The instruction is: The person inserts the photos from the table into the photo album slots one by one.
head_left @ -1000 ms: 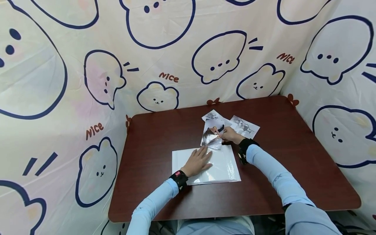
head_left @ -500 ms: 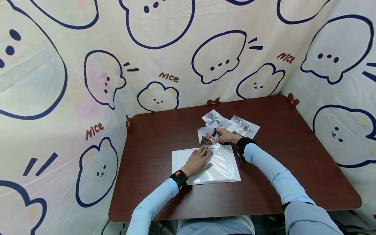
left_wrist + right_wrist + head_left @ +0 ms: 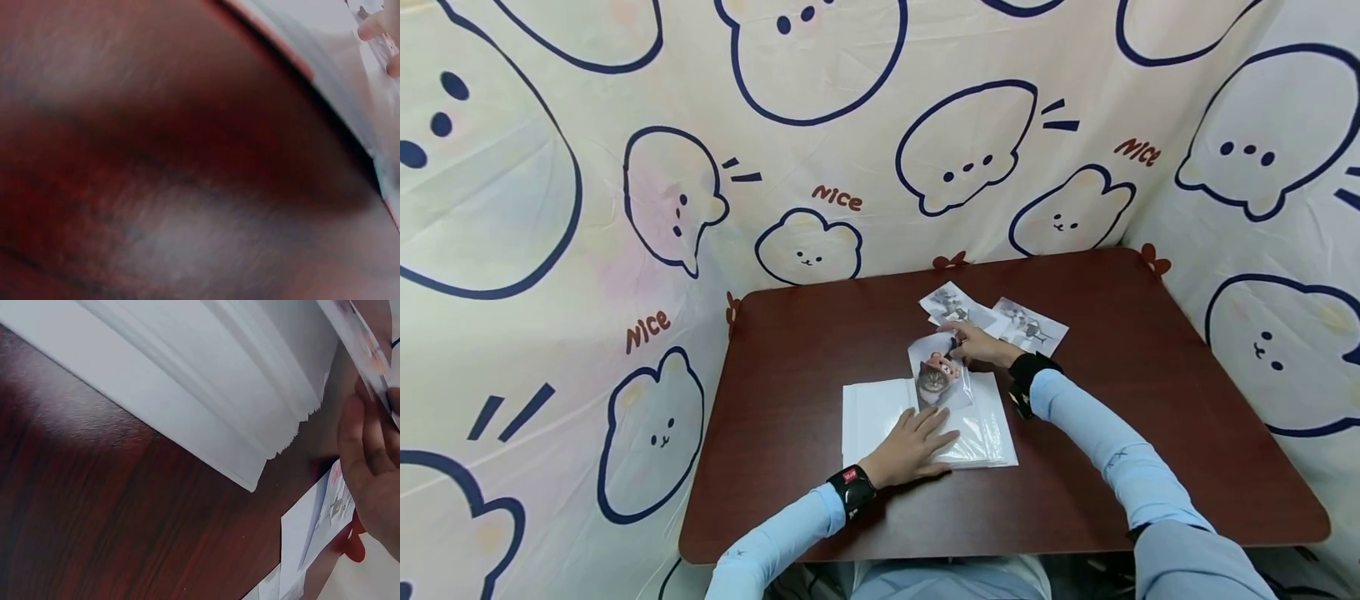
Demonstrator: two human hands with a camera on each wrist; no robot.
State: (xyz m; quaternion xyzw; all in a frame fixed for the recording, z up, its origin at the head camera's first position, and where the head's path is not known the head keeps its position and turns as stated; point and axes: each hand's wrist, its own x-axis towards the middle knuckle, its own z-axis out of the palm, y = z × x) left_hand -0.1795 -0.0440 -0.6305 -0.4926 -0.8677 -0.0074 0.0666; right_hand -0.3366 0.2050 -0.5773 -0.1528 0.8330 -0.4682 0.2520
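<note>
The word "Nice" runs three times in red across the cartoon-print wall cloth (image 3: 568, 350) at left and behind a brown table (image 3: 760, 467), where a person works over an open white album (image 3: 871, 417). The red label (image 3: 850, 476) on the black left wristband (image 3: 858, 498) is too small to read. The left hand (image 3: 904, 450), its grip spread flat, rests on the album, covering part of the lower edge; the left wrist view is mostly blur. A cat photo (image 3: 937, 385) overlaps the album's upper part, over its glossy clear sleeves (image 3: 985, 433); whether its lower end is inside one cannot be told. Beyond lies a grey-toned print (image 3: 953, 302). The right hand (image 3: 981, 343) has its grip pinching the cat photo's upper right side, some fingers cut off in the right wrist view. Farther right, partly behind that hand, lies a second print (image 3: 1037, 325)
</note>
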